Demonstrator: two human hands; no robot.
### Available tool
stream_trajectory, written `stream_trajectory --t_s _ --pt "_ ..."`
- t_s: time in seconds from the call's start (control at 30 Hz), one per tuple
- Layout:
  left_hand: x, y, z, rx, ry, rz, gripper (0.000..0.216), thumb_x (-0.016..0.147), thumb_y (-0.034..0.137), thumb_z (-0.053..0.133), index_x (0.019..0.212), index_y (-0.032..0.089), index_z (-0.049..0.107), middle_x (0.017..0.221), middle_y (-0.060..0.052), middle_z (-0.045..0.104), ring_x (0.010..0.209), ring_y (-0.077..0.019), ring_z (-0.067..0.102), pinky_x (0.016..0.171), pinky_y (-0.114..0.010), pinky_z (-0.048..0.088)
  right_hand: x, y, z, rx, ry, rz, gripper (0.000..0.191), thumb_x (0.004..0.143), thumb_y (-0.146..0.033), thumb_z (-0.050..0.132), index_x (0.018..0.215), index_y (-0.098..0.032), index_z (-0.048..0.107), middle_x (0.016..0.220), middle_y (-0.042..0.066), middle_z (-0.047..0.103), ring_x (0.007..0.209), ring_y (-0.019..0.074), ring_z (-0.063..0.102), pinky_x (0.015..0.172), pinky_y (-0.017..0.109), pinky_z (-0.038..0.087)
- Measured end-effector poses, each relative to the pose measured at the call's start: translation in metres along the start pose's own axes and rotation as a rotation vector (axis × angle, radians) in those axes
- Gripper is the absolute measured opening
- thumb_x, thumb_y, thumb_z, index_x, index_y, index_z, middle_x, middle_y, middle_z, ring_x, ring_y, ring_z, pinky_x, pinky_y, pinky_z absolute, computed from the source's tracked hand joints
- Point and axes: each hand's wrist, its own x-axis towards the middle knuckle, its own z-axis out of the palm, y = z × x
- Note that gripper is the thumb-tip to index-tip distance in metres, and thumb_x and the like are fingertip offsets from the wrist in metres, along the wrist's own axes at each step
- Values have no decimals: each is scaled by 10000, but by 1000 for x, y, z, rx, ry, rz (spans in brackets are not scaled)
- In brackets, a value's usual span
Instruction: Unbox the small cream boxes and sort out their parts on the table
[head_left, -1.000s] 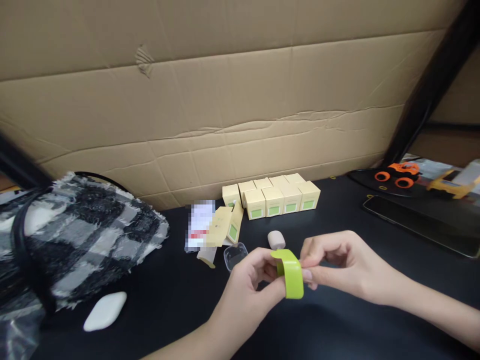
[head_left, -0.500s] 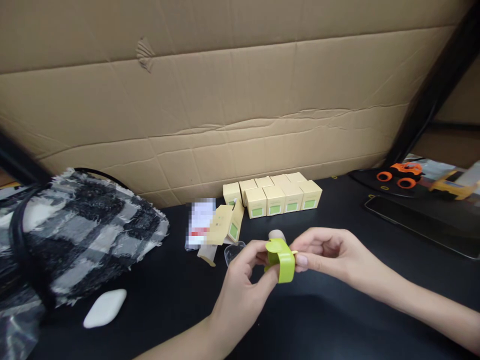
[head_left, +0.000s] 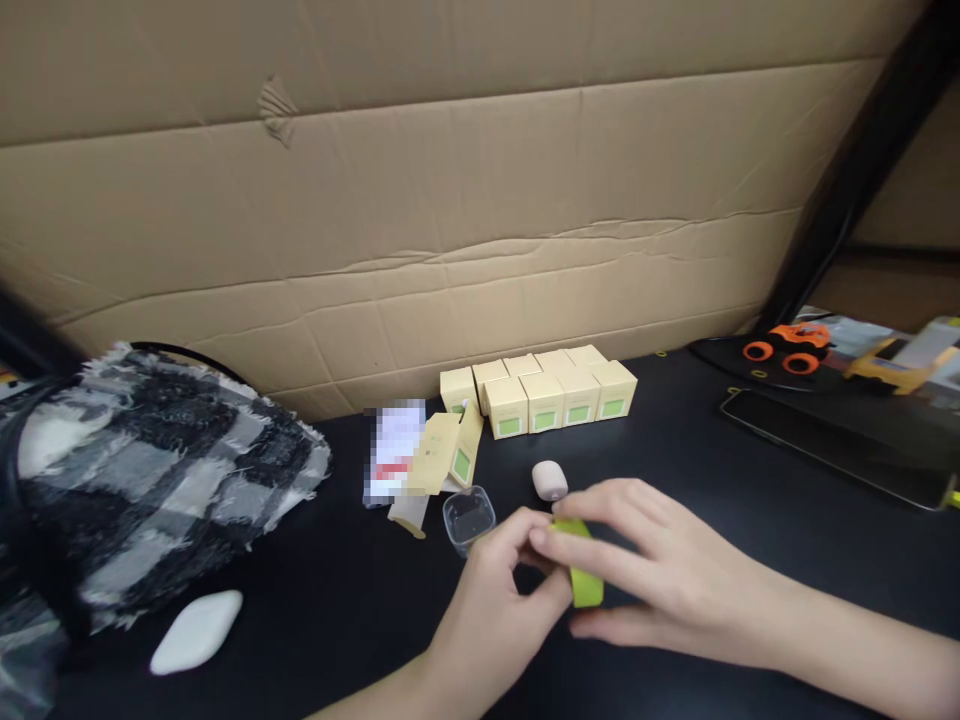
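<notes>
Change: the green strip point(head_left: 583, 572) is seen lower and nearer the counter point(head_left: 750, 500) than half a second ago; the right hand is now laid over it.
Left hand point(head_left: 501, 590): closed on the strip from 9 o'clock, fingers pinched narrow.
Right hand point(head_left: 645, 580): spread flat over the strip, fingertips pressing its top.
Strip: held between both hands, at 5 o'clock of the clear cap point(head_left: 469, 516).
Boxes point(head_left: 551, 395): ranked at 12 o'clock.

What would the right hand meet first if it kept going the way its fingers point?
The right hand points left, fingers over the green strip. Just beyond lie the left hand's fingers, which also pinch the strip, so it would likely meet those first; the depth between them is unclear.
</notes>
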Motion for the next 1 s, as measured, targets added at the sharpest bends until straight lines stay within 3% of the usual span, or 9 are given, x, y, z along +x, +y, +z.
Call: stream_trajectory --t_s 0.1,0.17,0.3,0.5,0.63,0.7,0.83,1.0 --pt "-3 -7 6 -28 25 -2 47 852 232 547 852 190 569 1007 -47 589 793 -154 596 738 -281 485 2 5 -7 -20 -89 -23 427 749 -138 625 1166 -175 538 971 93 648 881 220 602 762 341 502" --pt "-5 -13 8 -23 111 24 95 873 285 522 846 196 542 1039 -47 532 755 -135 566 702 -276 474 3 17 -15 107 -105 131 429 700 -124 622 1109 -196 517 1001 69 627 914 206 594 790 323 494" --pt "-7 -23 7 16 107 17 133 886 326 506 836 204 527 824 0 491 700 -133 493 655 -264 430 -2 56 -22 305 -66 462 385 699 -128 602 1024 -229 422 1019 33 572 969 179 585 872 318 479" --pt "-5 -24 7 -101 3 -119 216 860 400 546 834 186 525 718 29 469 623 -110 429 597 -239 382 -13 95 -10 323 -175 489 403 665 -113 616 1034 -195 475 1048 66 610 1025 205 600 917 355 481" --pt "1 -20 8 -217 30 -162 325 795 490 609 780 180 513 657 44 469 550 -91 413 534 -219 371 -9 78 -15 297 -159 485 584 720 -199 645 1262 -187 426 1264 124 545 1190 252 515 1012 435 407" --pt "3 -19 8 -244 48 -172 365 766 522 630 760 177 511 638 47 474 529 -87 413 514 -215 369 -4 60 -17 320 -167 428 557 759 -258 658 1273 -212 447 1263 97 550 1178 228 520 1004 401 417" --pt "3 -22 7 -271 42 -140 363 763 511 647 758 166 532 635 39 505 542 -88 442 525 -211 386 2 24 -7 428 -265 243 321 816 -286 658 1118 -197 594 1031 56 635 948 161 611 822 281 502" --pt "1 -26 8 -331 51 -121 348 742 478 691 821 160 575 639 35 534 564 -90 465 519 -196 388 5 14 -4 490 -195 322 118 866 -239 578 883 -166 669 822 44 659 741 127 619 674 248 499"
